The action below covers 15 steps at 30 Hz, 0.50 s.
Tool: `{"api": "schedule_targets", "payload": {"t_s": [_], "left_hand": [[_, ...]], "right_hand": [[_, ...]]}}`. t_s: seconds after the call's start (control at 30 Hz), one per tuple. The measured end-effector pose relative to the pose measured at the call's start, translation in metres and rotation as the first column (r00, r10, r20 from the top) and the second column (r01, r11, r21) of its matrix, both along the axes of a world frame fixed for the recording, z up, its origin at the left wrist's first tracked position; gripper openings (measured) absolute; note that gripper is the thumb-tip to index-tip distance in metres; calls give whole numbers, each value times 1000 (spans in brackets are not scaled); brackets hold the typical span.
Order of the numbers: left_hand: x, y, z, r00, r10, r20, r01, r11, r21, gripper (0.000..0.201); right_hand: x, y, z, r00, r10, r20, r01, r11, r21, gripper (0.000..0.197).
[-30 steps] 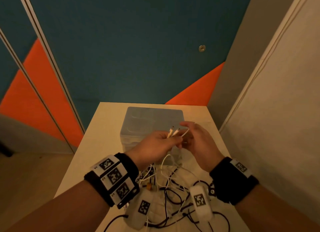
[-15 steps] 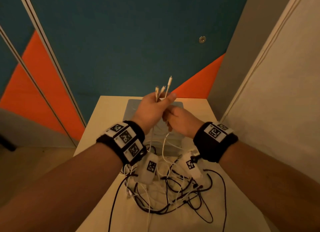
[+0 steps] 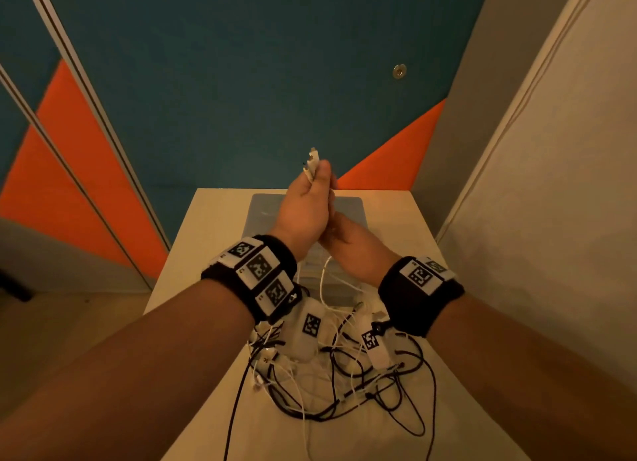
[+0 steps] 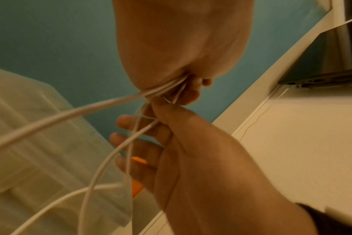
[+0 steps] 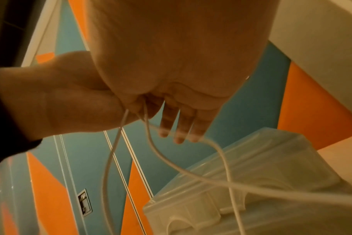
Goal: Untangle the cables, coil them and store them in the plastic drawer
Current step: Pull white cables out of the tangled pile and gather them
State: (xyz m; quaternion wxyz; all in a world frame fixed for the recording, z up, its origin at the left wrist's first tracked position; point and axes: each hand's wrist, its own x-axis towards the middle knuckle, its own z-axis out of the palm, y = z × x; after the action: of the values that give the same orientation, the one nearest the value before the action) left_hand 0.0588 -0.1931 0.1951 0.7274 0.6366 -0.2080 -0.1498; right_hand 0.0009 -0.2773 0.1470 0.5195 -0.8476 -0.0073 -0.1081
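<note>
My left hand (image 3: 319, 177) is raised above the table and grips the ends of white cables (image 3: 313, 160), whose plugs stick up out of the fist. The strands leave the fist (image 4: 161, 89) and hang down. Just below, my right hand (image 3: 348, 243) pinches these strands between thumb and forefinger (image 4: 157, 103), its other fingers (image 5: 179, 127) straight. A tangle of black and white cables (image 3: 344, 384) lies on the table under my wrists. The translucent plastic drawer unit (image 3: 351, 209) stands behind the hands, closed as far as I can see.
The small beige table (image 3: 213, 226) is hemmed in by a blue and orange wall (image 3: 241, 81) behind and a white wall (image 3: 551, 219) at the right. Its left edge drops to the floor. Black cable loops (image 3: 424, 409) reach toward the table's right edge.
My left hand has risen from drawer height with the plug ends. The right hand has slipped from beside it to beneath it, along the hanging strands.
</note>
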Motion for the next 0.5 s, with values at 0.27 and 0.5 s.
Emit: {"api": "schedule_targets", "payload": {"t_s": [0.27, 0.5], "left_hand": [[6, 4, 46, 998, -41, -56, 36, 996, -77, 41], [12, 14, 84, 991, -116, -59, 114, 992, -47, 40]], "right_hand": [[-6, 3, -14, 967, 55, -247, -71, 996, -56, 28], [-20, -1, -39, 946, -2, -324, -22, 997, -71, 15]]}}
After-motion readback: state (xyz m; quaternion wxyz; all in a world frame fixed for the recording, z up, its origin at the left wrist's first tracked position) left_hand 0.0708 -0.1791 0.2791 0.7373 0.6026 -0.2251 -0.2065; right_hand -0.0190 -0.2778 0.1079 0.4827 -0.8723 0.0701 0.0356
